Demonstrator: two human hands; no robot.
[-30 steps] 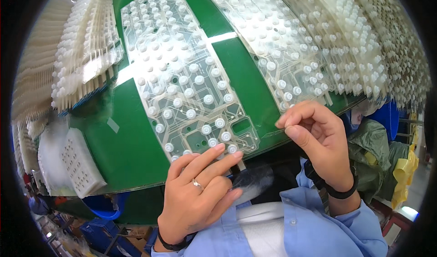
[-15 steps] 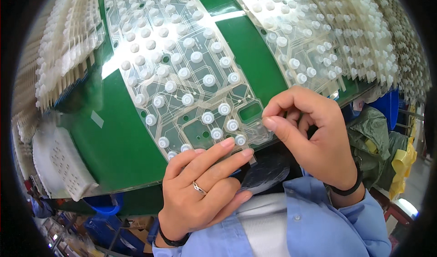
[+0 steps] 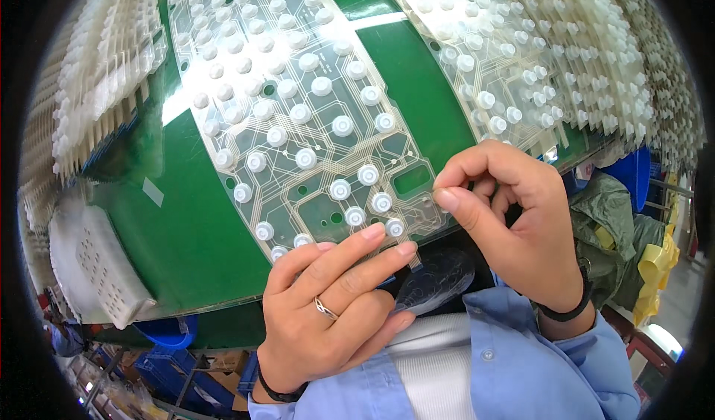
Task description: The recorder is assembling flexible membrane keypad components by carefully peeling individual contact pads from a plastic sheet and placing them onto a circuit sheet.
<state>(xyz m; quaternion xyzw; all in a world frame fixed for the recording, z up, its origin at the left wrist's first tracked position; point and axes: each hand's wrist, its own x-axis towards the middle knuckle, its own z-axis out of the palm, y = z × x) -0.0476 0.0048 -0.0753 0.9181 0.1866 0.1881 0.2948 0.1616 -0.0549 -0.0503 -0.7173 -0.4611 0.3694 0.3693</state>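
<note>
A clear keyboard membrane (image 3: 328, 148) with printed traces and rows of white rubber domes lies on the green work surface in front of me. My left hand (image 3: 335, 301), wearing a ring, rests at the near edge of this sheet. Its fingers are stretched out, with the fingertips on the sheet beside the nearest domes. My right hand (image 3: 514, 219) pinches the sheet's near right corner between thumb and forefinger, next to a rectangular cutout. Any small piece inside that pinch is hidden. A short tail of the sheet hangs over the table edge between my hands.
A second domed membrane (image 3: 484, 70) lies to the right, beside dense stacks of similar sheets (image 3: 603, 55). More stacked sheets (image 3: 104, 85) stand at the left, above a white perforated block (image 3: 112, 263). Blue bins (image 3: 167, 331) sit below the green table's edge (image 3: 208, 290).
The view has shifted very slightly. Both hands keep nearly the same pose and place on the membrane, with the right hand still pinching its corner.
</note>
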